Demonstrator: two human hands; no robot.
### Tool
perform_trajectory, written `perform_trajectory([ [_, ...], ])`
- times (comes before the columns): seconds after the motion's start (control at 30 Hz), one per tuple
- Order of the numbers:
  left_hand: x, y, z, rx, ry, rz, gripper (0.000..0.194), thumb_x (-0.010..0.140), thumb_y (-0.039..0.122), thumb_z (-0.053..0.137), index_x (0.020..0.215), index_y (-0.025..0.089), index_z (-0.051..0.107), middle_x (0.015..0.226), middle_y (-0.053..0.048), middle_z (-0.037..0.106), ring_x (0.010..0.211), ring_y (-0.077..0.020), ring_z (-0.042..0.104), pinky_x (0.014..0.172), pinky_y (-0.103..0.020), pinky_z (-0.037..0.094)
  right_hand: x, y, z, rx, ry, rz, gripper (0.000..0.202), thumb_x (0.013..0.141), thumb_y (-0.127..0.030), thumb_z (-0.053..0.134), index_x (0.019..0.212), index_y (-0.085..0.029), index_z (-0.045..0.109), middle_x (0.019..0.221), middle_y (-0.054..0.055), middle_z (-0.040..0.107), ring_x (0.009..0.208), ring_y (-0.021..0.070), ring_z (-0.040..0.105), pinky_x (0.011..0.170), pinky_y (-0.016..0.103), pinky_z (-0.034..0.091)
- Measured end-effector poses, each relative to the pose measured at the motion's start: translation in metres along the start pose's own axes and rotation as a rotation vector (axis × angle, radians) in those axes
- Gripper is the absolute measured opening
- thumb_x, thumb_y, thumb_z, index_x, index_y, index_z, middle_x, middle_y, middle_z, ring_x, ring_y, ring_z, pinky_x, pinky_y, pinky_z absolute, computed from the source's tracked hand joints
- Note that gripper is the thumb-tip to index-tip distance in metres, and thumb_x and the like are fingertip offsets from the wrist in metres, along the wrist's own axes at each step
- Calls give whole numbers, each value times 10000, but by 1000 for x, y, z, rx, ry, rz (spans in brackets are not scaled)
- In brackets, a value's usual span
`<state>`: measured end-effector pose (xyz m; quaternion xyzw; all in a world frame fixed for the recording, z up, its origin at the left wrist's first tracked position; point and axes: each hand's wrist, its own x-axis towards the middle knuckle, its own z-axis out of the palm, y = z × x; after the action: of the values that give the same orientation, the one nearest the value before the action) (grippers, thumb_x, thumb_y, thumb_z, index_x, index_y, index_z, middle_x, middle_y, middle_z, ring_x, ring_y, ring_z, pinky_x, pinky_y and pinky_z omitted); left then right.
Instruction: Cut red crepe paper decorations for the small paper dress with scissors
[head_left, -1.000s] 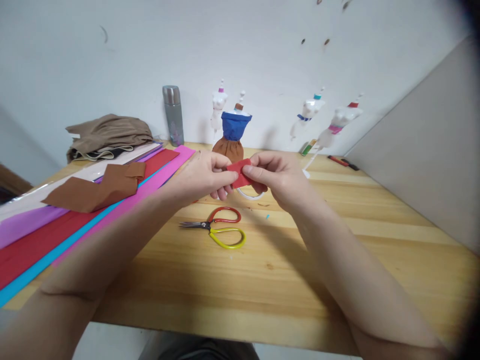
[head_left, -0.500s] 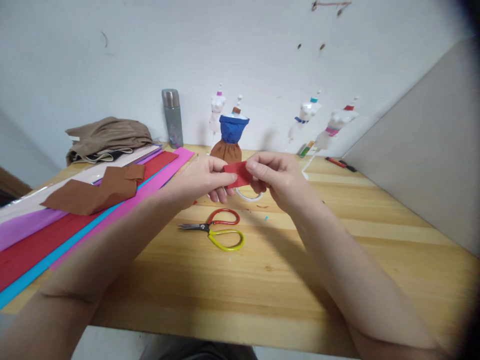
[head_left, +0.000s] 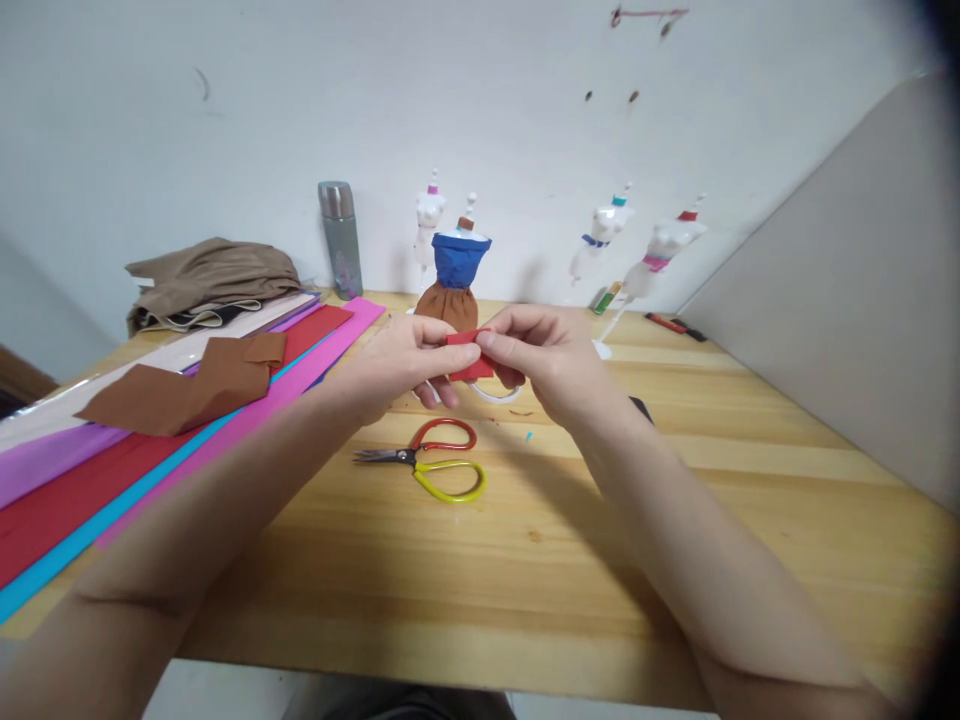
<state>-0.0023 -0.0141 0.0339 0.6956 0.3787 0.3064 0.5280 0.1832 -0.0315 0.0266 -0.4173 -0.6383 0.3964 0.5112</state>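
Observation:
A small piece of red crepe paper or cloth point(head_left: 471, 368) is pinched between my two hands above the table. My left hand point(head_left: 409, 362) grips its left part with the thumb on top. My right hand point(head_left: 546, 355) holds its upper right edge between thumb and fingers. Just behind stands a mini mannequin in a blue top point(head_left: 461, 262) and a gathered brown skirt point(head_left: 448, 306); its white base ring point(head_left: 495, 395) shows partly below my hands. Scissors point(head_left: 409, 457) with one red and one yellow handle lie nearer to me, blades pointing left.
Coloured sheets point(head_left: 172, 460) and a folded brown piece point(head_left: 195, 385) cover the table's left side. Behind them are a brown cloth pile point(head_left: 214, 280) and a grey flask point(head_left: 341, 240). More white mini mannequins point(head_left: 673, 240) stand near the wall. Small scraps dot the wooden table point(head_left: 525, 580).
My thumbs have come closer together, and the red piece's upper edge now looks folded under them. The whole view has shifted slightly.

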Motion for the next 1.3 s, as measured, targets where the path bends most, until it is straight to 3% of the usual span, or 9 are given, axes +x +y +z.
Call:
perform_trajectory([
  [0.17, 4, -8, 2, -47, 22, 13, 192, 858, 300, 709, 759, 135, 705, 625, -23, 712, 515, -91, 631, 517, -182, 493, -1, 2, 1, 40, -1, 21, 189, 693, -356, 780, 621, -229, 660, 522, -25, 560, 440, 107, 410, 437, 285, 304],
  [0.43, -3, 9, 7, 56, 39, -64, 215, 860, 175, 669, 649, 143, 650, 545, 5, 662, 496, -81, 622, 465, -150, 415, 1, 4, -3, 1, -43, 25, 237, 688, -405, 796, 633, -219, 659, 509, -35, 538, 445, 105, 419, 438, 276, 311],
  [0.57, -2, 5, 2, 15, -8, -55, 194, 865, 276, 706, 730, 137, 696, 650, -21, 728, 535, -86, 651, 488, -155, 452, 1, 6, -2, 22, 1, 2, 214, 716, -363, 780, 617, -225, 650, 503, -38, 522, 439, 102, 411, 441, 280, 308],
  [0.73, 2, -5, -3, -87, -61, 26, 345, 806, 464, 780, 745, 131, 712, 623, -27, 708, 501, -84, 627, 501, -167, 484, 1, 6, -4, 39, 24, -4, 189, 724, -339, 779, 608, -240, 668, 509, -29, 526, 440, 113, 414, 443, 297, 308],
  [0.97, 3, -7, 3, -82, 12, 8, 152, 823, 269, 724, 758, 132, 715, 614, -33, 723, 521, -92, 652, 529, -170, 508, -1, 4, -3, 44, 5, 2, 246, 728, -380, 832, 615, -243, 662, 495, -26, 517, 439, 122, 417, 443, 305, 299],
  [1.17, 2, -3, 3, -59, 12, 3, 131, 825, 202, 679, 715, 135, 702, 593, -16, 713, 503, -88, 646, 520, -163, 505, 0, 4, -5, 23, -61, -28, 355, 766, -556, 766, 667, -226, 676, 557, -18, 536, 463, 117, 439, 442, 299, 314],
  [1.3, 0, 4, 6, -19, 1, -57, 151, 830, 175, 677, 689, 129, 701, 585, -13, 702, 508, -88, 653, 491, -149, 477, 0, 2, -4, -55, -76, -18, 245, 718, -406, 803, 641, -225, 657, 530, -21, 559, 460, 114, 433, 443, 289, 316],
])
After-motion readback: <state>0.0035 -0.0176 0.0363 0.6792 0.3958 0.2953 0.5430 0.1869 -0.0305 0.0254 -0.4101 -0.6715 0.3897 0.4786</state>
